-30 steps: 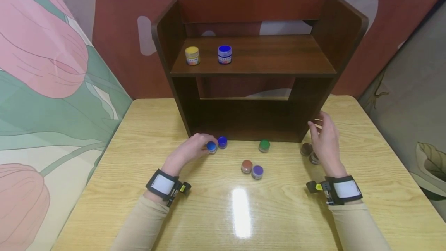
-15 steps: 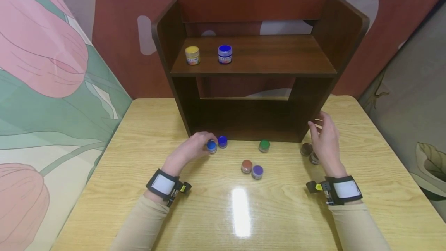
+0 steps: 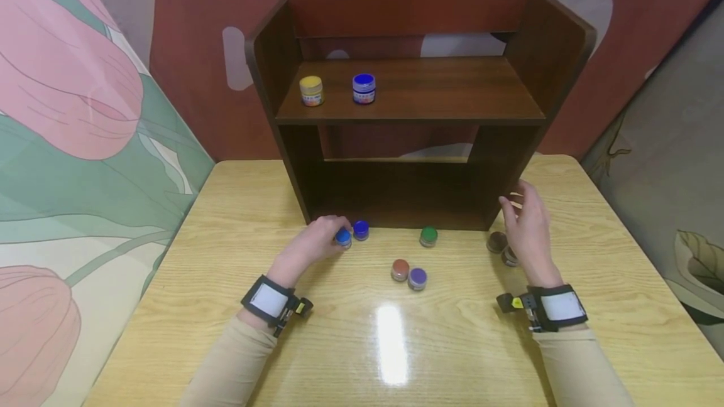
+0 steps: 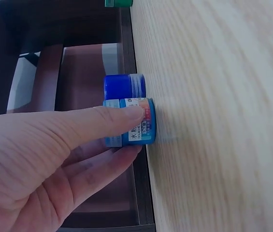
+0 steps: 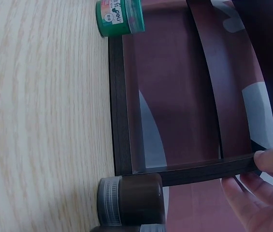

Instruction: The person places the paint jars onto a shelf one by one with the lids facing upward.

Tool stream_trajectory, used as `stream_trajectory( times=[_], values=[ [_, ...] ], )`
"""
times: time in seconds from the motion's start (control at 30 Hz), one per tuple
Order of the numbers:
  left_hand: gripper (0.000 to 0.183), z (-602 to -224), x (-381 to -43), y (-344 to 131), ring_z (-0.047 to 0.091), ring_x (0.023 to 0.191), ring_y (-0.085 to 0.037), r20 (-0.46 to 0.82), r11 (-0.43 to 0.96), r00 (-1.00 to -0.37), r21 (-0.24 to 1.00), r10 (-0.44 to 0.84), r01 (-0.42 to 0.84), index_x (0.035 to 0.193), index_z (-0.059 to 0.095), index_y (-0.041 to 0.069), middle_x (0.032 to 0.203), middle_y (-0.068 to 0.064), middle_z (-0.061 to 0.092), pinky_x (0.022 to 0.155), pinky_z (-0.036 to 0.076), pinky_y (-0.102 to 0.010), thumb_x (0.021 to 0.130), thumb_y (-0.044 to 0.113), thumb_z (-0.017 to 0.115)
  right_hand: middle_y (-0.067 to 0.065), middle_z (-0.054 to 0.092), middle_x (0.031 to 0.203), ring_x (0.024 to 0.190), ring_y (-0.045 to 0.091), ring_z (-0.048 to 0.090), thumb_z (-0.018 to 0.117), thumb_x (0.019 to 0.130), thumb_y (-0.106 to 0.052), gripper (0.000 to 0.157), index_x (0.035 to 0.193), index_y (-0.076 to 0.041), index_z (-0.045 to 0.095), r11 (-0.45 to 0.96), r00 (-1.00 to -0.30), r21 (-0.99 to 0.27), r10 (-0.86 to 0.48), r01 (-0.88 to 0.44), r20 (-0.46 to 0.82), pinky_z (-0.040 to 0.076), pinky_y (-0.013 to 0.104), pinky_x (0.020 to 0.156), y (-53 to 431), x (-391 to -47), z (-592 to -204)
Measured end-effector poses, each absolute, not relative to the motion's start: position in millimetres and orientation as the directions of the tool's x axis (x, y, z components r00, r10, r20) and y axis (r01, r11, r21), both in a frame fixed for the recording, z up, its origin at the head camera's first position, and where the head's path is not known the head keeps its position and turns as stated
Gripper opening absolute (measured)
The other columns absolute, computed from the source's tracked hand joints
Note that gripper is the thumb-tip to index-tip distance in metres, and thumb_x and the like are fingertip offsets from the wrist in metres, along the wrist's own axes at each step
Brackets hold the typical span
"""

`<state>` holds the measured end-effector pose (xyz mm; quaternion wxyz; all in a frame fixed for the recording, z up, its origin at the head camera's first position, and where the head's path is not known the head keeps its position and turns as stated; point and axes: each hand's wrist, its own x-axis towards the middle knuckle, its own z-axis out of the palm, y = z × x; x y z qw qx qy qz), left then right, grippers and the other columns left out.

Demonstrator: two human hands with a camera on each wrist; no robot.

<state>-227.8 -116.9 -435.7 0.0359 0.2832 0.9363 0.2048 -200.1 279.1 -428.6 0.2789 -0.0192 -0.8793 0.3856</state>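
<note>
My left hand [image 3: 319, 237] pinches a light blue gouache paint jar [image 4: 138, 128] between thumb and fingers, low over the table in front of the shelf's left end. Close beside it stands a dark blue paint jar [image 3: 361, 230]. My right hand [image 3: 527, 225] is at the right side of the dark wooden shelf [image 3: 396, 196]. In the right wrist view its thumb and fingers grip the edge of the shelf's side panel [image 5: 213, 169] from both sides. Below that hand, a dark brown paint jar [image 3: 497, 242] and a brown paint jar [image 3: 511, 257] stand together, the second partly covered.
On the upper board sit a yellow paint jar [image 3: 312, 91] and a blue paint jar [image 3: 364, 88]. A green paint jar [image 3: 428, 236] is before the shelf. Nearer me on the wooden table [image 3: 339, 344] are a reddish-brown jar [image 3: 400, 270] and a purple jar [image 3: 417, 279].
The left wrist and forearm have shifted slightly right, while the fingers stay at the light blue jar. My right hand and the other jars keep their places.
</note>
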Motion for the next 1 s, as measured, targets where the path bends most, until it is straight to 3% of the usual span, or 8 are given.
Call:
stream_trajectory(
  times=[0.4,0.63,1.0],
  values=[
    [0.026,-425,-227,-122,0.065,0.091,-0.024,0.152,0.707,-0.810,0.416,0.566,0.572,0.104,0.070,0.003,0.098,-0.010,0.071,0.085,0.059,-0.038,0.079,0.006,0.078,0.028,0.057,0.125,0.109,0.045,0.061,0.056,0.098,-0.015,0.041,0.134,0.003,0.048,0.699,-0.848,-0.692,0.248,-0.178,0.469,0.053,0.061,0.090,278,-201,-429],
    [0.028,-413,-225,-121,0.066,0.095,-0.023,0.177,0.697,-0.815,0.438,0.552,0.567,0.107,0.071,0.004,0.102,-0.009,0.072,0.088,0.058,-0.038,0.080,0.009,0.078,0.028,0.056,0.127,0.111,0.043,0.059,0.054,0.099,-0.016,0.041,0.134,0.004,0.047,0.695,-0.851,-0.698,0.251,-0.173,0.461,0.052,0.060,0.091,279,-200,-429],
    [0.037,-396,-224,-121,0.066,0.106,-0.023,0.276,0.569,-0.811,0.598,0.516,0.565,0.120,0.069,0.009,0.117,-0.009,0.067,0.090,0.058,-0.035,0.084,0.009,0.074,0.027,0.057,0.127,0.111,0.043,0.059,0.054,0.099,-0.016,0.041,0.134,0.004,0.048,0.694,-0.852,-0.699,0.252,-0.171,0.459,0.052,0.060,0.091,280,-200,-430]
  ],
)
